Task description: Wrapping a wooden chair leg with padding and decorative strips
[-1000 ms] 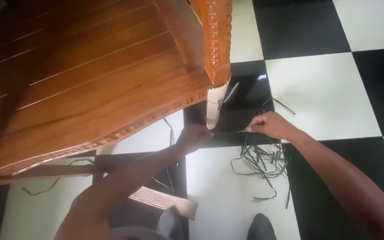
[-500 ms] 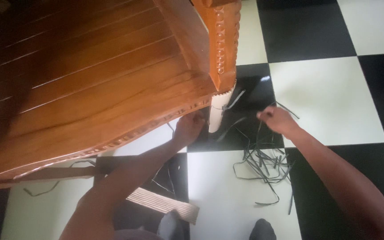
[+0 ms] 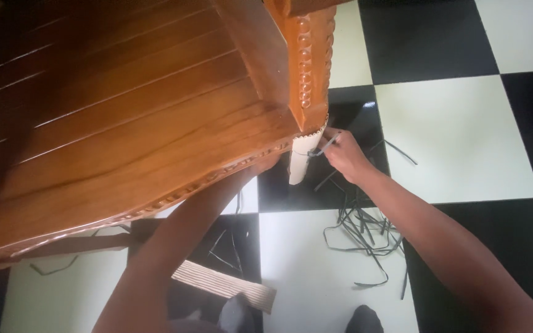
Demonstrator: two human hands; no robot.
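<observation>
Two hands at the pale-wrapped leg of a carved wooden seat. Just right of the leg, touching its wrapping: right hand, fingertips closed in a pinch on a thin dark strip. Strip itself against the leg's top, right under the beaded corner, its free end poking up and away to the right. Just left of the leg, tucked beneath the seat's edge: left hand, mostly hidden, so no telling whether closed on anything or spread flat. On the chequered floor below and to the right of the leg: a tangle of loose strips. Below and left of the leg: a ribbed piece of cardboard.

Likely trouble, judging from this: strip slipping out of so small a pinch, being narrow and smooth-looking. Also a fair chance of losing the strip's far end behind the leg, out of sight and left to touch alone. Possibly too much pull, tearing or creasing the pale wrapping at the leg's top. Knuckles close to the carved corner above the leg, hence some risk of scraping. Tangle near the leg's foot, so maybe snagging a wrist or dragging spare strips along.
</observation>
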